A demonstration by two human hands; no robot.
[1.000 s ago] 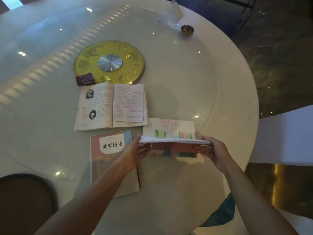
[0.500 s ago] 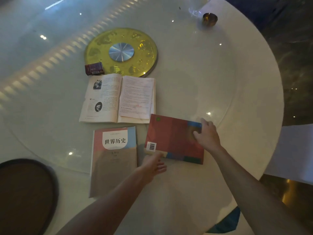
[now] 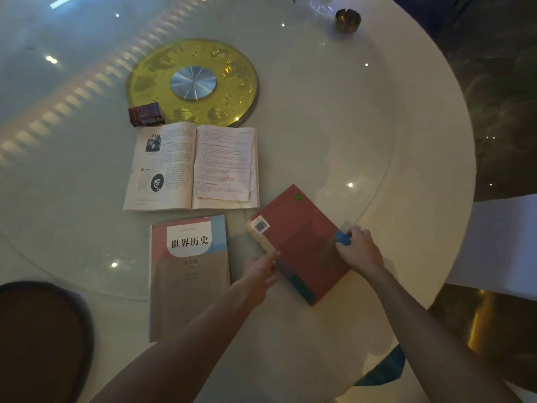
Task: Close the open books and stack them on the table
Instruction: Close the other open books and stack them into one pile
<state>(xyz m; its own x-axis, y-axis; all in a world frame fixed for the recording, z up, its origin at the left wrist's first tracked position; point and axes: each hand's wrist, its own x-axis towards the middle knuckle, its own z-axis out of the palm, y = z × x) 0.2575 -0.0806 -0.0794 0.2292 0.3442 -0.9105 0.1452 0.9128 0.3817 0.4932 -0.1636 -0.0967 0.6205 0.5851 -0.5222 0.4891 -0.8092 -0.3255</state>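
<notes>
Fingers of both the left hand (image 3: 261, 269) and right hand (image 3: 360, 251) pinch opposite edges of the closed red book (image 3: 302, 245), skewed near the glossy round table (image 3: 421, 170) rim; bare tabletop lies far right.

We've got a big round white table (image 3: 421, 158) with a glass top that's catching a lot of ceiling light reflections. In the middle sits a yellow-gold turntable disc (image 3: 232, 74) with a silver hub. Right at its near edge there's a small dark red box (image 3: 146, 114). Just beside that an open book (image 3: 191, 168) lies flat with a loose sheet on its right page. Closer to us, a closed book with a white title label (image 3: 189, 274) lies flat, and to its right a closed red book (image 3: 302, 242) sits skewed, barcode side up. Far edge: a small brass-coloured ashtray (image 3: 347, 21).
</notes>
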